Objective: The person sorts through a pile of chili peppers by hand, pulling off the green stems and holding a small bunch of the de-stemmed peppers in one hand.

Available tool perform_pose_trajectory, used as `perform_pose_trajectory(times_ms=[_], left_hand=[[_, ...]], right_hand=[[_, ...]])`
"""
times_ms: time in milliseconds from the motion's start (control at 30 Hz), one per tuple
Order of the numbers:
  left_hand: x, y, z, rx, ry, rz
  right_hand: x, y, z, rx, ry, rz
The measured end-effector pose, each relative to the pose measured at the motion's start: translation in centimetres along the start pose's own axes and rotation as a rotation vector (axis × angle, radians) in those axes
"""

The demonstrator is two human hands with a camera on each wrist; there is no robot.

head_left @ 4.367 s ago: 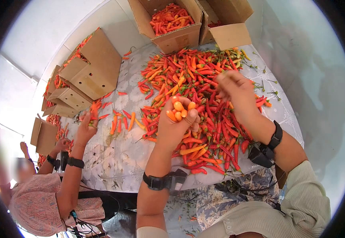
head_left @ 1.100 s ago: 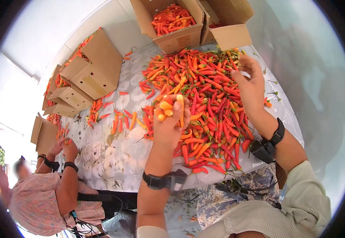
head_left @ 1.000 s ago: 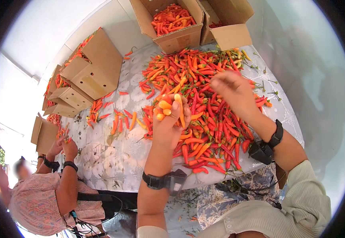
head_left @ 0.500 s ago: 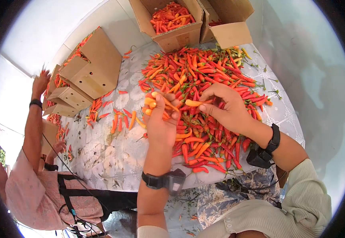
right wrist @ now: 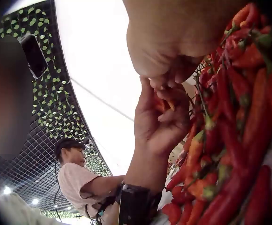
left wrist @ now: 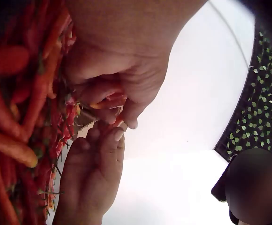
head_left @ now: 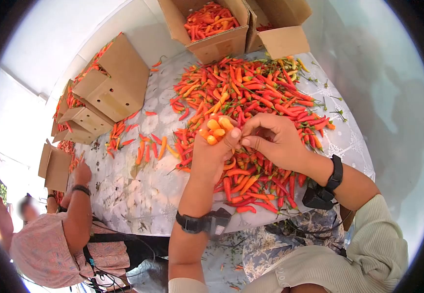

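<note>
My left hand (head_left: 208, 158) grips several orange and yellow chili peppers (head_left: 214, 125), their rounded ends showing above the curled fingers. Against its thumb tip, my right hand (head_left: 282, 139) pinches the end of a chili with thumb and forefinger; the fingers mostly hide that end. Both hands are held over a big pile of red and orange chilies (head_left: 256, 90), many with green stems. In the right wrist view, bits of orange chili (right wrist: 161, 104) show inside the left hand's fingers.
A cardboard box (head_left: 224, 46) of chilies and a second box (head_left: 285, 43) stand at the back. More filled boxes (head_left: 116, 88) line the left side. Loose green stems (head_left: 340, 113) lie at the table's right. Another person (head_left: 65, 244) works at the left.
My right hand reached over the pile, came back with an orange chili, and has moved left to meet the left hand. The person at the left has lowered a raised arm.
</note>
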State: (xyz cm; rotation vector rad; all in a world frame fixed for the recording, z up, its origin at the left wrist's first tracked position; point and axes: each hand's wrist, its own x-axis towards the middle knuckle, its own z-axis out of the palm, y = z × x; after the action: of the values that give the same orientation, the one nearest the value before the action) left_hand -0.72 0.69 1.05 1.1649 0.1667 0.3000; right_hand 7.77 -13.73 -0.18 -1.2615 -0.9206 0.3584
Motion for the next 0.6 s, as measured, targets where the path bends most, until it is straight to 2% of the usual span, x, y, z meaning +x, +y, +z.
perform_pose_trajectory(times_ms=[100, 200, 300, 400, 433, 533, 600], left_hand=[[0.0, -0.1, -0.3, 0.023, -0.002, 0.000], [0.3, -0.4, -0.9, 0.032, 0.040, 0.119], [0.5, 0.1, -0.8, -0.024, 0.095, 0.197], [0.3, 0.5, -0.6, -0.086, 0.174, 0.182], [0.3, 0.5, -0.7, -0.103, 0.204, 0.169], [1.0, -0.4, -1.2, -0.140, 0.081, 0.304], [0.9, -0.4, -0.9, -0.109, 0.059, 0.302]], right_hand=[[0.1, -0.1, 0.1, 0.000, -0.015, -0.013], [0.4, -1.9, -0.9, -0.263, -0.078, 0.008], [0.9, -2.1, -2.0, -0.634, -0.296, -0.285], [0.6, -2.1, -2.7, -0.799, -0.542, -0.259], [0.6, -2.0, -2.8, -0.782, -0.546, -0.257], [0.9, -1.9, -2.9, -0.758, -0.550, -0.226], [0.9, -2.4, -3.1, -0.778, -0.542, -0.175]])
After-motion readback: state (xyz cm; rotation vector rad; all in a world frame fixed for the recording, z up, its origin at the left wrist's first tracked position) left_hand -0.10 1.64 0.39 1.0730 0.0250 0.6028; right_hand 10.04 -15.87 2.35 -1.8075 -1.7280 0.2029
